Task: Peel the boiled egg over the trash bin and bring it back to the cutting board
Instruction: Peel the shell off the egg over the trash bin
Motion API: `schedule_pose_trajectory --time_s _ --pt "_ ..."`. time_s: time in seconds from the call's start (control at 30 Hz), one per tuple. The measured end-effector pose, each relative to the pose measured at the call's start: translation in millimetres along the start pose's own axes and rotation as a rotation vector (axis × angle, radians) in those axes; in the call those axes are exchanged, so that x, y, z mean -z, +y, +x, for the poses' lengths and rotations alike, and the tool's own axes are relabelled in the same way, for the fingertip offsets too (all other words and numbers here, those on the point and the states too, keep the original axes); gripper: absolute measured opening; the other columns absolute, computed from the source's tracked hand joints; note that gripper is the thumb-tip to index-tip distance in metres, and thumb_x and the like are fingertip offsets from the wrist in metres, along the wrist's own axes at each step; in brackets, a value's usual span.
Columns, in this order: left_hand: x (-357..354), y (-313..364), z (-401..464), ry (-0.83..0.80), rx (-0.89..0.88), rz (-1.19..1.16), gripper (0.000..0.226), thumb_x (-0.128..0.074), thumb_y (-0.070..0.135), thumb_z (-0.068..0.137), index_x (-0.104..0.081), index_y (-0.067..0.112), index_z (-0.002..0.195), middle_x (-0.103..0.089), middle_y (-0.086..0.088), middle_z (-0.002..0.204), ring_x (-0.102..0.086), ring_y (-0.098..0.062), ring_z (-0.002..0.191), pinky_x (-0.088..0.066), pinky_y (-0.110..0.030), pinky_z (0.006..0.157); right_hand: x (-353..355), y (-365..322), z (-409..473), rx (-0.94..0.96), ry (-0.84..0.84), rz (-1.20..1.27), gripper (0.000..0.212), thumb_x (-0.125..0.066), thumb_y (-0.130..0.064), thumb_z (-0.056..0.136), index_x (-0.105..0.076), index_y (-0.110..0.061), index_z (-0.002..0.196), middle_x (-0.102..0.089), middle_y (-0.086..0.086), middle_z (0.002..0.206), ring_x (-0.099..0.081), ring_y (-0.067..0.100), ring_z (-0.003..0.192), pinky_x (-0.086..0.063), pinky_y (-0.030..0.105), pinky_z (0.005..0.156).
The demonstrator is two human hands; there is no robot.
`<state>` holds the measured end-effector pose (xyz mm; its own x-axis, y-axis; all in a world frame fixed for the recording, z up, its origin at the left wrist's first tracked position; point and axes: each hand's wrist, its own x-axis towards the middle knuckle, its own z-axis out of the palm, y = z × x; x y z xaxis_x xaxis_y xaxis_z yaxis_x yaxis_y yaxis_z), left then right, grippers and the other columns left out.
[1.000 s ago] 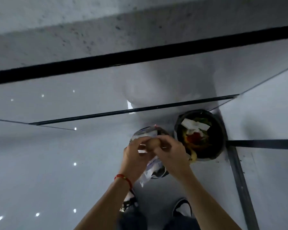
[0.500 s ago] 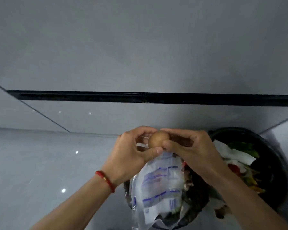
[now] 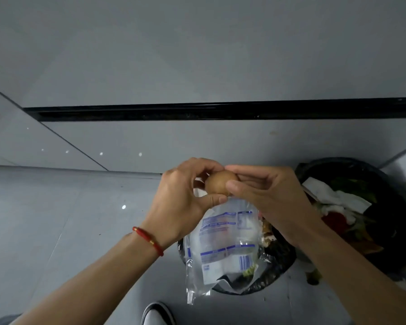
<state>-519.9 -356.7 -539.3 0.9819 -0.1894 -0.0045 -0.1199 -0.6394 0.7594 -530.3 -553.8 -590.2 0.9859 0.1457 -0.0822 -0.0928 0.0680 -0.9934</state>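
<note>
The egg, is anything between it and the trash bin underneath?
Yes. The egg, held by the left hand and right hand, hangs over a clear plastic bag covering much of the near trash bin.

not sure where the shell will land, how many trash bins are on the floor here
2. One bin sits below the hands, its top covered by a clear plastic bag. The other bin, full of food scraps, stands to its right. More may lie outside the view.

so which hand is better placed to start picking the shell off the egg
Probably the right hand: its thumb tip presses the brown egg on its exposed near side, while the left hand wraps round it from behind and below, steadying it.
</note>
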Motion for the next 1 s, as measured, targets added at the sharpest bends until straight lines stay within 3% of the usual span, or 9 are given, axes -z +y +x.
schedule_pose_trajectory --time_s 0.1,0.23,0.4,0.57,0.73,0.87,1.0 --pt "-1 2 0 -0.044 -0.058 0.023 0.049 -0.092 0.019 0.070 -0.071 0.027 0.114 -0.071 0.010 0.108 -0.069 -0.006 0.099 -0.057 -0.020 0.087 -1 0 -3 0.050 0.053 -0.005 0.034 -0.081 -0.006 0.087 -0.079 -0.023 0.116 -0.083 -0.009 0.105 -0.080 0.008 0.099 -0.063 0.018 0.081" --pt "1 -1 2 -0.083 0.087 -0.162 0.040 -0.086 0.026 0.079 -0.073 0.030 0.117 -0.077 0.006 0.104 -0.073 -0.009 0.095 -0.061 -0.028 0.089 3 3 -4 0.084 0.025 0.008 0.035 -0.080 -0.005 0.088 -0.077 -0.018 0.120 -0.083 0.000 0.110 -0.080 0.016 0.104 -0.063 0.028 0.090" --pt "-5 0 5 -0.027 0.093 -0.211 0.036 -0.090 0.019 0.075 -0.078 0.024 0.108 -0.079 0.004 0.095 -0.075 -0.008 0.090 -0.063 -0.026 0.081 6 7 -7 0.028 0.024 0.057 0.045 -0.082 -0.027 0.084 -0.074 -0.022 0.128 -0.081 -0.001 0.116 -0.078 0.015 0.108 -0.062 0.034 0.096" --pt "-13 0 4 -0.005 0.027 -0.200 0.035 -0.091 0.017 0.073 -0.075 0.026 0.103 -0.077 0.006 0.094 -0.075 -0.011 0.088 -0.063 -0.028 0.081 5 13 -6 0.085 0.071 0.033 0.036 -0.079 -0.003 0.089 -0.075 -0.014 0.124 -0.082 0.002 0.111 -0.080 0.018 0.102 -0.064 0.035 0.092" --pt "-3 -2 9 -0.121 0.141 -0.403 0.036 -0.084 0.009 0.081 -0.074 0.021 0.113 -0.080 0.000 0.103 -0.077 -0.015 0.094 -0.063 -0.031 0.087 10 11 -4 0.125 0.019 0.039 0.038 -0.080 -0.005 0.088 -0.074 -0.016 0.124 -0.081 0.001 0.117 -0.078 0.019 0.108 -0.062 0.033 0.095" --pt "-6 -3 11 -0.093 0.175 -0.468 0.029 -0.084 0.007 0.080 -0.078 0.017 0.107 -0.082 -0.004 0.098 -0.078 -0.023 0.093 -0.063 -0.029 0.084 11 10 -3 0.081 0.000 0.073 0.043 -0.080 -0.019 0.084 -0.073 -0.018 0.127 -0.081 0.000 0.116 -0.079 0.018 0.107 -0.063 0.034 0.094" --pt "-10 -4 11 -0.066 0.095 -0.394 0.031 -0.086 0.006 0.074 -0.077 0.022 0.100 -0.078 -0.005 0.095 -0.074 -0.023 0.092 -0.063 -0.032 0.082 4 16 -2 0.102 0.018 0.022 0.041 -0.079 0.002 0.087 -0.072 -0.012 0.125 -0.082 0.001 0.111 -0.081 0.019 0.100 -0.064 0.033 0.089"
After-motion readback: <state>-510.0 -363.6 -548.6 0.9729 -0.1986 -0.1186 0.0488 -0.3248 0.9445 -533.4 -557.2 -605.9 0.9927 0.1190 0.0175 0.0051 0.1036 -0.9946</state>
